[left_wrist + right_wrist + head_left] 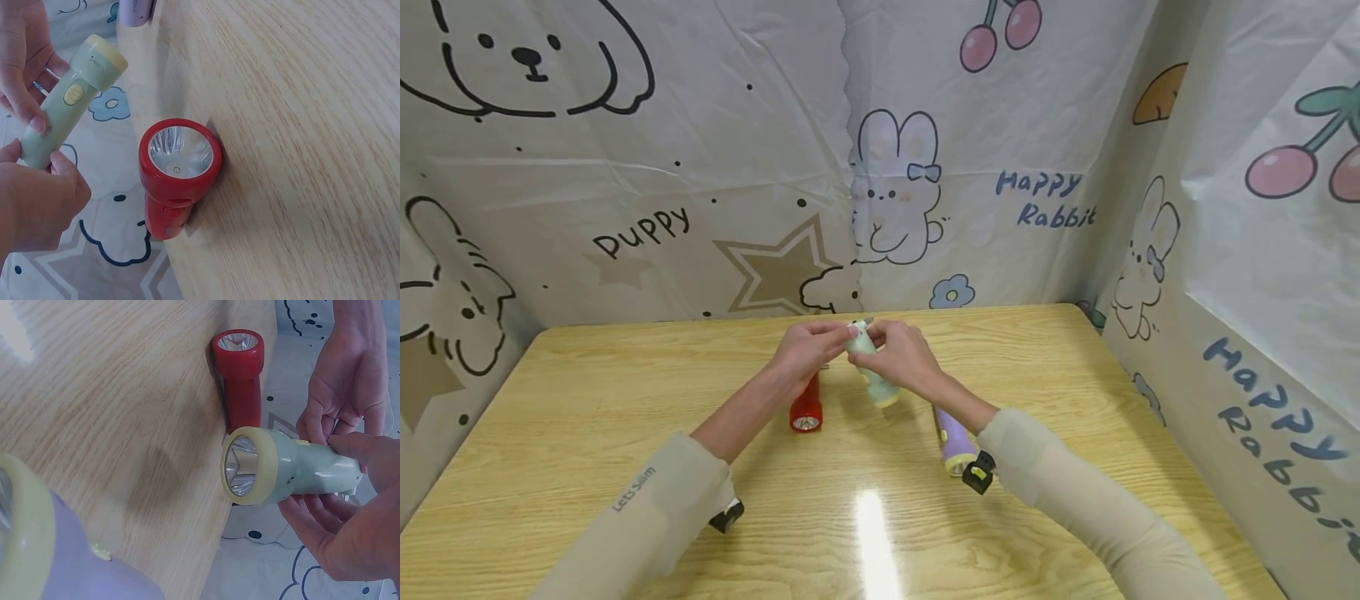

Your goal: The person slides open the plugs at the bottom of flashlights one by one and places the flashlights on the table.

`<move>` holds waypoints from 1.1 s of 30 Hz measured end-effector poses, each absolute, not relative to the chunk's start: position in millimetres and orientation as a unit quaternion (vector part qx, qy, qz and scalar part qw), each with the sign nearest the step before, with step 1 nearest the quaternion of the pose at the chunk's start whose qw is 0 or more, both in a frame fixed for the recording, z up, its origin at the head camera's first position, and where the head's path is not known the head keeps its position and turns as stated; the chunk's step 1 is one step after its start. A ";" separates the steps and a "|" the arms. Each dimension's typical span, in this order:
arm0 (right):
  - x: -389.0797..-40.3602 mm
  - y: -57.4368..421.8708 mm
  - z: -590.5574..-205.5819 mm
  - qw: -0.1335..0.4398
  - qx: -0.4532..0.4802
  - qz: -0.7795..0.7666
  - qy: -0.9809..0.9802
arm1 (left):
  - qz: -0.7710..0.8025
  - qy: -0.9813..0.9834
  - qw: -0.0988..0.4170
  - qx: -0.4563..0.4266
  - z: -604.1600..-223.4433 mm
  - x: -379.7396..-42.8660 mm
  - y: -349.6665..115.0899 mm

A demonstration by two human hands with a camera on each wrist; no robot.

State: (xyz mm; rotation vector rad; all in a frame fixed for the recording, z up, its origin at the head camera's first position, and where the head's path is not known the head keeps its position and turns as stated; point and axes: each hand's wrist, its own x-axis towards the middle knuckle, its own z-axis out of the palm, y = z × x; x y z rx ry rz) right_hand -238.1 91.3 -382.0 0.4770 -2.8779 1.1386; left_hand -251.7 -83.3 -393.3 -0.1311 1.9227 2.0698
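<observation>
A pale green flashlight (882,390) with a cream lens rim is held above the far part of the table, its lens end toward me. My right hand (904,357) grips its body, thumb on one side and fingers on the other in the right wrist view. At the tail end, my left hand (805,354) pinches it between thumb and fingers. A cream switch (74,94) shows on the body in the left wrist view. Below my left hand lies a red flashlight (806,412), its clear lens facing me.
A purple flashlight (953,437) with a cream rim lies on the wooden table (647,400), partly under my right forearm. Printed cloth (760,167) walls the table's back and sides. Small black wrist cameras (978,473) hang at both sleeves.
</observation>
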 end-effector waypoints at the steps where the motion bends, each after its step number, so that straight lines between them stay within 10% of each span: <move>1: -238.2 91.1 -382.2 0.004 0.153 0.364 -0.919 | 0.723 0.672 0.155 -0.045 -393.1 -251.7 -83.5; 33: -235.7 90.8 -381.8 0.013 0.151 0.367 -0.918 | 0.744 0.634 0.206 -0.042 -391.0 -257.0 -82.6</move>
